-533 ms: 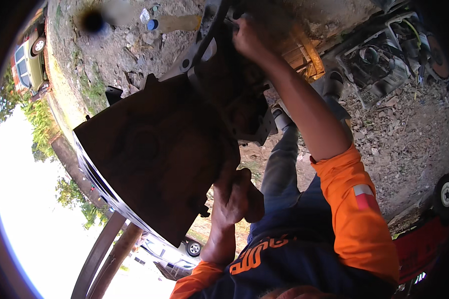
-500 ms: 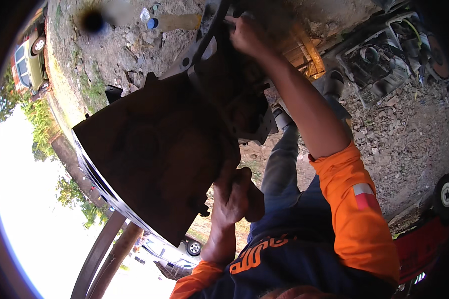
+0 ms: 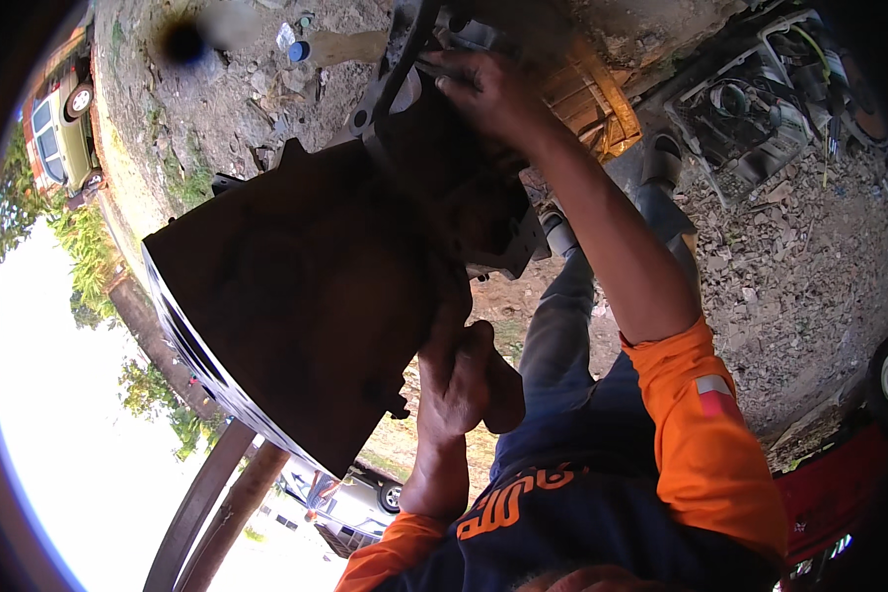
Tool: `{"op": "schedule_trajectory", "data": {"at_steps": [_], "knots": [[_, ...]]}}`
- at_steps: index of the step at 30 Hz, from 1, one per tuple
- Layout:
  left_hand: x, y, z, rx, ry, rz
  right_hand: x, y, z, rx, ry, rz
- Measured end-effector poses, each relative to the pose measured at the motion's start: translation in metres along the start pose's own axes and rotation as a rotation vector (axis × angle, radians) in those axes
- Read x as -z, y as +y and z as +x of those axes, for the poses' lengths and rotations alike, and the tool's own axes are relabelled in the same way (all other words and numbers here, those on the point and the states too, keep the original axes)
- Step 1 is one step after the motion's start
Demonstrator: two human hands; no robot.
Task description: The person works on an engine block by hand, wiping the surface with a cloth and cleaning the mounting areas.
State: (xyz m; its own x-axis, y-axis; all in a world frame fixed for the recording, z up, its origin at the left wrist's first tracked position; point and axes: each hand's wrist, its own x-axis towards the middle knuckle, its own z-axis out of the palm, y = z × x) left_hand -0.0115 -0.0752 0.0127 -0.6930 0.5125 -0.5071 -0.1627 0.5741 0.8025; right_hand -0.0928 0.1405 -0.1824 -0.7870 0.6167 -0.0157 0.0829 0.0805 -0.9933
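Note:
A big dark bell-shaped metal housing (image 3: 296, 286), heavily shaded, fills the middle and left, with a pale rim on its left side. My left hand (image 3: 459, 380) presses against its lower right edge; the thumb stands apart, and the fingers run up into shadow along the metal. A brown rounded form (image 3: 504, 398) beside the thumb is too dark to identify. At the housing's upper end, my right hand (image 3: 483, 94) reaches in beside a dark curved bar (image 3: 403, 74). Its fingers are bent around something thin and dark that I cannot make out.
A blue-capped bottle (image 3: 340, 47) lies on the rough ground beyond the bar. A yellow crate (image 3: 602, 104) is to the right of my right hand, and greasy machine parts (image 3: 745, 109) lie farther right. Parked at the edges are a green vehicle (image 3: 64, 133) and a white car (image 3: 365, 498).
My right hand has shifted slightly down, and its fingers are more bent beside the curved bar. My left hand stays against the housing, which has hardly moved.

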Motion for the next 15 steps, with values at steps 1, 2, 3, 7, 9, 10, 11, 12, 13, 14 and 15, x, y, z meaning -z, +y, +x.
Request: {"op": "schedule_trajectory", "data": {"at_steps": [1,2,3,7,9,10,11,12,13,14,15], "knots": [[0.002,-0.003,-0.001,-0.039,0.014,0.016,0.005,-0.001,-0.007,-0.032,-0.044,0.115],[0.007,-0.013,-0.005,-0.103,-0.013,0.122,0.019,-0.004,-0.014,-0.066,-0.084,0.222],[0.008,-0.018,-0.006,-0.173,-0.014,0.204,0.027,-0.007,-0.019,-0.101,-0.123,0.33],[0.004,-0.021,0.003,-0.271,0.048,0.255,0.021,-0.022,-0.022,-0.004,0.129,-0.046],[-0.001,-0.012,0.001,-0.002,0.085,-0.021,0.013,-0.043,-0.037,0.002,-0.059,-0.273],[0.003,-0.018,-0.002,-0.058,0.084,0.062,0.013,-0.051,-0.047,0.02,-0.061,-0.12],[0.008,-0.027,-0.005,-0.116,0.08,0.14,0.017,-0.06,-0.057,0.04,-0.062,0.029],[0.007,-0.028,-0.007,-0.125,0.088,0.157,0.023,-0.065,-0.063,0.058,-0.062,0.174],[0.007,-0.028,-0.006,-0.139,0.096,0.175,0.027,-0.07,-0.063,0.006,-0.01,0.277],[0.003,-0.018,-0.003,-0.104,0.111,0.132,0.034,-0.075,-0.064,-0.05,0.046,0.376],[0.001,-0.012,-0.002,-0.068,0.127,0.09,0.037,-0.078,-0.065,-0.104,0.102,0.476]]}}
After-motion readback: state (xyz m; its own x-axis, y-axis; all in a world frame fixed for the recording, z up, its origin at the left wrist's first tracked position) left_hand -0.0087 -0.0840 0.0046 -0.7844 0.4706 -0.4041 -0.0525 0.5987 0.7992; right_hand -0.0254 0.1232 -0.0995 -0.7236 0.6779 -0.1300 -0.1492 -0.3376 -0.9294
